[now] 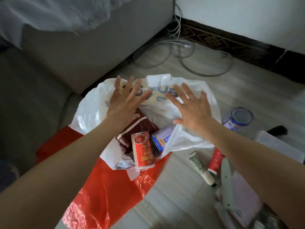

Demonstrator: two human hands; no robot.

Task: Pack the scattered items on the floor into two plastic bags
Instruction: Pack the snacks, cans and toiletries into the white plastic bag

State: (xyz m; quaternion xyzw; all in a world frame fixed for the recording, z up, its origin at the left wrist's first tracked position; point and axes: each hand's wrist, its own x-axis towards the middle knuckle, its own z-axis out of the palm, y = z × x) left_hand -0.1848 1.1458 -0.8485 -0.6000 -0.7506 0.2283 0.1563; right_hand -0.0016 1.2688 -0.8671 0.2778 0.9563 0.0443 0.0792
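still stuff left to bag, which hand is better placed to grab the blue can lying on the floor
Right. The right hand is open over the white plastic bag, on the same side as the blue can; the left hand is across the bag.

Pale wood-look floor (214, 100). Grey sofa (82, 52) along left, white cloth (49, 12) draped on it. White wall (247, 17), dark patterned skirting (222, 42). Grey cables (181, 52) coiled in far corner. Soft daylight.

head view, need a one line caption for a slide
Both open hands, left hand and right hand, spread over a white plastic bag holding packets, lying on a red plastic bag.
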